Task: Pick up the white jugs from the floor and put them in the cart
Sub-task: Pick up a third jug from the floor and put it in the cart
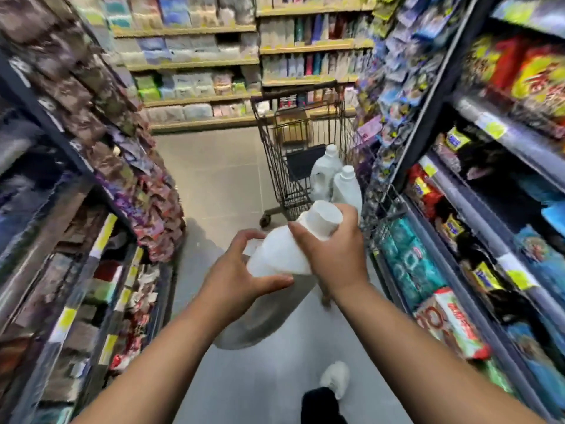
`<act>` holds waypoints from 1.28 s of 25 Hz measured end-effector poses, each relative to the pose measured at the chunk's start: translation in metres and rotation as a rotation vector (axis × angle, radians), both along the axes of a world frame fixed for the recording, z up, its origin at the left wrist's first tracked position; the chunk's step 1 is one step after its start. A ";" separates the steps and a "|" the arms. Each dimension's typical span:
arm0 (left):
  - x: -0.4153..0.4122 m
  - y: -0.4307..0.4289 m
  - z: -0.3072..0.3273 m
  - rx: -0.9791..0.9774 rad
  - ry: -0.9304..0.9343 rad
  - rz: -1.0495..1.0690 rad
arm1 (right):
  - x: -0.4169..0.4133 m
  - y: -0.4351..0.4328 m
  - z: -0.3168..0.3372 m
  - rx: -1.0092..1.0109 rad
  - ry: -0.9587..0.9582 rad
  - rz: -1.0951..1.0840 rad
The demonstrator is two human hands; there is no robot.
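I hold a white jug [282, 252] in both hands at chest height, tilted with its cap [324, 218] pointing up and away. My right hand [333, 252] grips the neck just below the cap. My left hand [241, 270] curls round the jug's lower body. Ahead stands a wire shopping cart [275, 160] in the aisle. Two more white jugs [324, 172] [347, 188] stand upright at the cart's near right side; whether they are inside the basket or beside it I cannot tell.
Stocked shelves line both sides of a narrow aisle: left shelf [91, 191], right shelf [477, 209]. More shelving [198, 65] closes the far end. Grey tiled floor [220, 179] runs between. My white shoe [336, 377] is on the floor below.
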State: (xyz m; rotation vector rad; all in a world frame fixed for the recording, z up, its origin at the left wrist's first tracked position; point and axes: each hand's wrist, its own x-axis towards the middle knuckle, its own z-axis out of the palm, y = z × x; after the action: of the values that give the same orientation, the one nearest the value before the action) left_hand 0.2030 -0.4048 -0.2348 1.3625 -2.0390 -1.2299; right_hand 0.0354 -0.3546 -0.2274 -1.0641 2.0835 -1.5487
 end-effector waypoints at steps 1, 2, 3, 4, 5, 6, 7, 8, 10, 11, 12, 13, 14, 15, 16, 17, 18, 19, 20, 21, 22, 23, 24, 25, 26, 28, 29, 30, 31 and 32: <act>-0.021 -0.017 -0.003 0.008 0.000 -0.035 | -0.019 -0.011 -0.002 0.001 0.008 -0.033; -0.043 -0.032 -0.004 0.012 0.005 -0.058 | -0.039 -0.023 -0.004 0.003 0.016 -0.063; -0.065 -0.047 -0.007 0.007 0.004 -0.071 | -0.060 -0.037 -0.007 0.003 0.023 -0.090; -0.084 -0.061 -0.010 0.001 0.003 -0.084 | -0.078 -0.049 -0.009 0.011 0.032 -0.110; -0.102 -0.074 -0.013 -0.001 0.003 -0.095 | -0.095 -0.061 -0.010 0.022 0.039 -0.124; -0.123 -0.089 -0.014 0.002 0.011 -0.112 | -0.115 -0.075 -0.011 0.029 0.040 -0.137; -0.143 -0.104 -0.016 0.004 0.015 -0.129 | -0.134 -0.089 -0.012 0.031 0.034 -0.149; -0.161 -0.119 -0.017 0.001 0.022 -0.146 | -0.151 -0.101 -0.011 0.030 0.028 -0.160; -0.197 -0.150 -0.016 -0.006 0.036 -0.183 | -0.183 -0.126 -0.010 0.040 0.033 -0.189; -0.213 -0.164 -0.015 -0.006 0.036 -0.206 | -0.198 -0.138 -0.009 0.047 0.039 -0.215; -0.228 -0.181 -0.016 -0.013 0.031 -0.233 | -0.211 -0.149 -0.008 0.051 0.043 -0.245; -0.241 -0.196 -0.017 -0.016 0.021 -0.262 | -0.222 -0.159 -0.008 0.053 0.034 -0.273; -0.253 -0.210 -0.017 -0.016 0.012 -0.294 | -0.232 -0.168 -0.009 0.054 0.020 -0.299; -0.267 -0.228 -0.019 -0.011 0.007 -0.336 | -0.244 -0.180 -0.013 0.056 0.000 -0.337; -0.282 -0.246 -0.022 0.000 -0.004 -0.379 | -0.255 -0.192 -0.018 0.065 -0.011 -0.377; -0.296 -0.263 -0.027 0.017 -0.014 -0.423 | -0.265 -0.204 -0.023 0.077 -0.014 -0.416; -0.311 -0.280 -0.031 0.027 -0.020 -0.469 | -0.275 -0.217 -0.027 0.094 -0.014 -0.448; -0.323 -0.299 -0.038 0.030 -0.024 -0.508 | -0.284 -0.231 -0.032 0.108 -0.020 -0.479; -0.335 -0.319 -0.045 0.029 -0.025 -0.547 | -0.291 -0.247 -0.037 0.123 -0.025 -0.515; -0.345 -0.336 -0.051 0.030 -0.026 -0.582 | -0.296 -0.260 -0.042 0.138 -0.027 -0.550; -0.354 -0.353 -0.058 0.034 -0.034 -0.620 | -0.299 -0.270 -0.046 0.156 -0.034 -0.583; -0.364 -0.372 -0.066 0.036 -0.051 -0.675 | -0.302 -0.283 -0.053 0.175 -0.054 -0.632; -0.371 -0.388 -0.072 0.037 -0.076 -0.732 | -0.302 -0.294 -0.059 0.198 -0.074 -0.677; -0.379 -0.402 -0.078 0.049 -0.097 -0.782 | -0.301 -0.304 -0.066 0.220 -0.093 -0.722; -0.386 -0.414 -0.083 0.065 -0.108 -0.825 | -0.301 -0.311 -0.072 0.240 -0.107 -0.764; -0.401 -0.434 -0.096 0.078 -0.144 -0.891 | -0.305 -0.322 -0.085 0.281 -0.147 -0.827; -0.409 -0.441 -0.101 0.074 -0.171 -0.926 | -0.306 -0.325 -0.089 0.294 -0.164 -0.851; -0.416 -0.448 -0.105 0.065 -0.190 -0.965 | -0.308 -0.328 -0.093 0.307 -0.170 -0.869; -0.425 -0.454 -0.112 0.065 -0.208 -1.004 | -0.311 -0.330 -0.100 0.323 -0.171 -0.884; -0.433 -0.460 -0.119 0.080 -0.228 -1.032 | -0.313 -0.333 -0.106 0.340 -0.169 -0.886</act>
State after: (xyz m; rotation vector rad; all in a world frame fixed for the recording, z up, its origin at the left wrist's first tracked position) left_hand -0.2296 -0.8648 -0.3541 0.4059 -3.0251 -1.5643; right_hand -0.2772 -0.6872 -0.3338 0.1610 2.7121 -1.4246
